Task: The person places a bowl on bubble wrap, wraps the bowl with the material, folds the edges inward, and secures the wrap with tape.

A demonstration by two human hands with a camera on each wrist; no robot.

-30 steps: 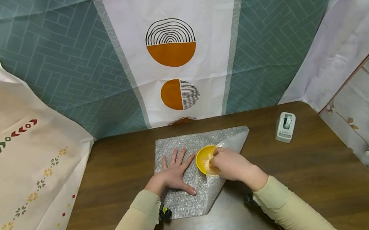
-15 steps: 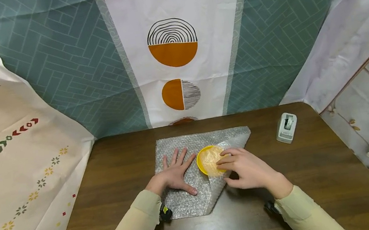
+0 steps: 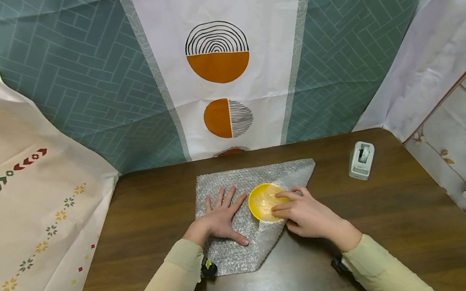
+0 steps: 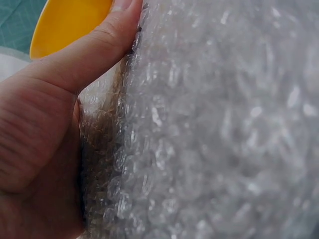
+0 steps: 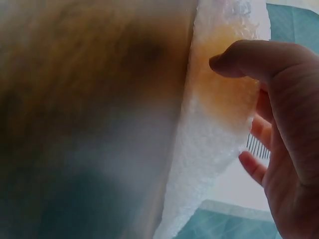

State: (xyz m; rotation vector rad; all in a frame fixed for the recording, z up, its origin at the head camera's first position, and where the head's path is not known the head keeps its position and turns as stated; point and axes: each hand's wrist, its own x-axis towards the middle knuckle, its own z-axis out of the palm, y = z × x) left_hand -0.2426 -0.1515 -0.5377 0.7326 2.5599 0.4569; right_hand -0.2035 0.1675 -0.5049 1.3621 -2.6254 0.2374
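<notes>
A sheet of bubble wrap [image 3: 230,261] lies on the table, its right side folded up over a yellow bowl [image 3: 255,200]. The flap drapes into the bowl's right part, leaving the left rim bare. My left hand [image 3: 221,221] rests flat on the sheet with spread fingers, left of the bowl. With my right hand [image 3: 310,216] I hold the flap against the bowl's right rim: fingers over the top, thumb [image 5: 234,59] on the outside. Yellow shows through the wrap in the right wrist view. The left wrist view catches the bare bowl edge [image 4: 65,30] beyond my thumb.
A white tape dispenser [image 3: 361,161] stands at the back right of the brown wooden table [image 3: 155,190]. Patterned cloths hang behind the table [image 3: 122,106] and along both sides. The table's back edge meets the rear cloth.
My right hand drew back from inside the bowl to the right, then came in again onto the flap. The flap now lies lower in the bowl. My left hand stays put.
</notes>
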